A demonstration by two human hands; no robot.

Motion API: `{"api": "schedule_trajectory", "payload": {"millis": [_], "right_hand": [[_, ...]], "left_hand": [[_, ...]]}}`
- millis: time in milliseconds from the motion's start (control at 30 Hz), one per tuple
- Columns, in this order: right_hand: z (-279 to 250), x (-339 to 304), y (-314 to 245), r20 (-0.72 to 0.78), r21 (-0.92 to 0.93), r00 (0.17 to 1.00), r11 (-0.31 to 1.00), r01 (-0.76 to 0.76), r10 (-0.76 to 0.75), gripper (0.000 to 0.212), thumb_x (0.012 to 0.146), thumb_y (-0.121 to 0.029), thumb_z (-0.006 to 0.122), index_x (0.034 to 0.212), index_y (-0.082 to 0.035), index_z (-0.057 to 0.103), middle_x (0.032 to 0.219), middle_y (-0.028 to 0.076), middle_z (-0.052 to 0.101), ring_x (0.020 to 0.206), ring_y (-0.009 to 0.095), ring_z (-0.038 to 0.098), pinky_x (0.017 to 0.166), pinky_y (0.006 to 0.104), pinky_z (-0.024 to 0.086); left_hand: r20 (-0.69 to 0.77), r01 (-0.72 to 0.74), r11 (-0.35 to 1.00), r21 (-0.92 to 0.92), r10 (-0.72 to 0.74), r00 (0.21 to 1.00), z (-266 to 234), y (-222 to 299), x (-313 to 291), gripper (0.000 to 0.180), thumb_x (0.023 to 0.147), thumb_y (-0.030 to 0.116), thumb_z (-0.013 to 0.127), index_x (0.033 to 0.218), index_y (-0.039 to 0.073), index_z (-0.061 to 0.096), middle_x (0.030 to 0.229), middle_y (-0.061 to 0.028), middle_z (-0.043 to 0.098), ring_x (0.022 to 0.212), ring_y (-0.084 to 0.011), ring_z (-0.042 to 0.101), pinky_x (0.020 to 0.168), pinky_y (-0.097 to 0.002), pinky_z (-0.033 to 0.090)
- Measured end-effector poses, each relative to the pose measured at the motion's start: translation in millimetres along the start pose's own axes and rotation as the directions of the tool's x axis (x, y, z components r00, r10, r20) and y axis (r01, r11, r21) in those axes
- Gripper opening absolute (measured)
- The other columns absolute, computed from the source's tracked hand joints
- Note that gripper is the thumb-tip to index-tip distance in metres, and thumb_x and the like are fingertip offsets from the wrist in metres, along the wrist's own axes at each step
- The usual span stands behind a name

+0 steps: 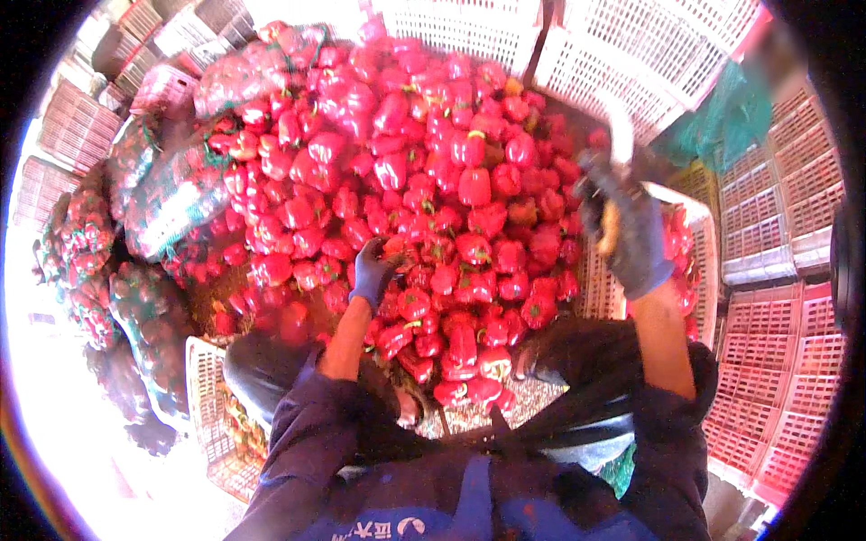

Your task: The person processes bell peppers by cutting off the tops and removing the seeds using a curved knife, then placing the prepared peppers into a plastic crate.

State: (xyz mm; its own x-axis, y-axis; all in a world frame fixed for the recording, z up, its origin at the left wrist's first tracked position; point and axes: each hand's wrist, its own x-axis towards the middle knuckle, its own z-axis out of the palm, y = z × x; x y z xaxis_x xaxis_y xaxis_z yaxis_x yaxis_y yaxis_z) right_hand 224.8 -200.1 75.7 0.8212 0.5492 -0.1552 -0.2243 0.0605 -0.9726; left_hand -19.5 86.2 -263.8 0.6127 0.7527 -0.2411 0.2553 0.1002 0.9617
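A big heap of red bell peppers [474,185] fills the ground in front of me. My left hand [372,270], in a dark glove with a blue cuff, is at the near side of the heap, its fingers curled around a red bell pepper [395,245]. On the right, my right hand [622,225], gloved the same way, is raised over a crate's edge and closed on a knife. The knife [621,135] has a yellowish handle and a pale blade pointing away from me, blurred.
A pale plastic crate [708,225] with red peppers stands at my right; another crate [212,406] is by my left knee. Full mesh sacks [171,194] lie to the left. Stacked white crates [613,72] line the back, and pink ones [767,379] rise at the right.
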Motion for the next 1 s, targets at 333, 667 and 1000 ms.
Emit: {"api": "schedule_trajectory", "payload": {"millis": [333, 667, 1000], "right_hand": [[55, -24, 8, 0.281, -0.191, 0.956, 0.971, 0.146, -0.088, 0.042, 0.100, -0.026, 0.070, 0.135, -0.006, 0.059, 0.109, 0.005, 0.069, 0.083, 0.012, 0.068, 0.058, 0.0257, 0.053], [72, -29, 10, 0.381, -0.205, 0.918, 0.958, 0.202, -0.112, 0.050, 0.093, -0.016, 0.077, 0.137, -0.002, 0.058, 0.111, 0.005, 0.070, 0.095, 0.010, 0.065, 0.074, 0.0269, 0.054], [89, -29, 21, 0.351, -0.253, 0.917, 0.924, 0.286, -0.188, 0.046, 0.090, -0.009, 0.077, 0.132, 0.002, 0.061, 0.115, 0.010, 0.071, 0.103, 0.014, 0.066, 0.090, 0.0304, 0.055]], "left_hand": [[0.454, 0.050, 0.700, -0.713, 0.406, 0.793, 29, 304, -81, 0.057, 0.089, 0.005, 0.077, 0.141, 0.007, 0.054, 0.136, -0.0079, 0.063, 0.125, -0.0249, 0.062, 0.105, -0.0412, 0.053], [0.477, 0.040, 0.763, -0.645, 0.361, 0.801, 38, 282, -89, 0.060, 0.091, 0.015, 0.079, 0.144, 0.007, 0.053, 0.133, -0.0058, 0.066, 0.121, -0.0206, 0.063, 0.101, -0.0385, 0.054], [0.604, 0.235, 0.763, -0.602, 0.242, 0.759, 20, 260, -86, 0.055, 0.095, 0.016, 0.074, 0.144, 0.006, 0.049, 0.119, -0.0079, 0.069, 0.094, -0.0182, 0.071, 0.075, -0.0326, 0.060]]}}
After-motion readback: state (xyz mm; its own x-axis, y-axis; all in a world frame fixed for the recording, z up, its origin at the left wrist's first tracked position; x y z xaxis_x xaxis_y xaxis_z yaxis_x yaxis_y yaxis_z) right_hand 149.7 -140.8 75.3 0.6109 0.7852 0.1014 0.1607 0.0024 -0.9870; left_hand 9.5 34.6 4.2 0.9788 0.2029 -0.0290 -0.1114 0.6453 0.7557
